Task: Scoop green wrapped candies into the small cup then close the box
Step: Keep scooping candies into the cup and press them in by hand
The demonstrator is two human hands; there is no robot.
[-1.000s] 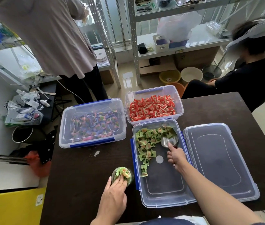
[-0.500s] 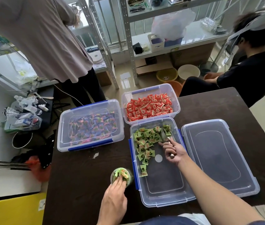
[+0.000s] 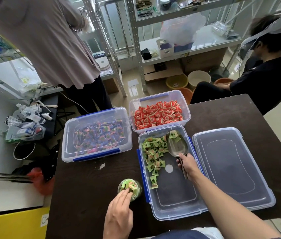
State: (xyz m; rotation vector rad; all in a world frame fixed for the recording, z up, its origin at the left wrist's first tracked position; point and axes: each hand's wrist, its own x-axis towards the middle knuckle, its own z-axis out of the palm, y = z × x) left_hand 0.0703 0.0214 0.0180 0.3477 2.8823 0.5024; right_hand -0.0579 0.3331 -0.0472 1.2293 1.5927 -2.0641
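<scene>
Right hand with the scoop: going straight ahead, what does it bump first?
The right hand's scoop would probably meet the green candies at its tip, then the box's far wall; depth is unclear.

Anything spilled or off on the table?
No green candies loose on the table. Only a small white scrap lies there, between the lidded mixed-candy box and the small cup.

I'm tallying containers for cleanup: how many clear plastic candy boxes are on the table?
3. The mixed-candy box, lidded, sits at left; the red-candy box at the back; the green-candy box in front of it, its lid lying alongside on the right. None seems hidden.
</scene>
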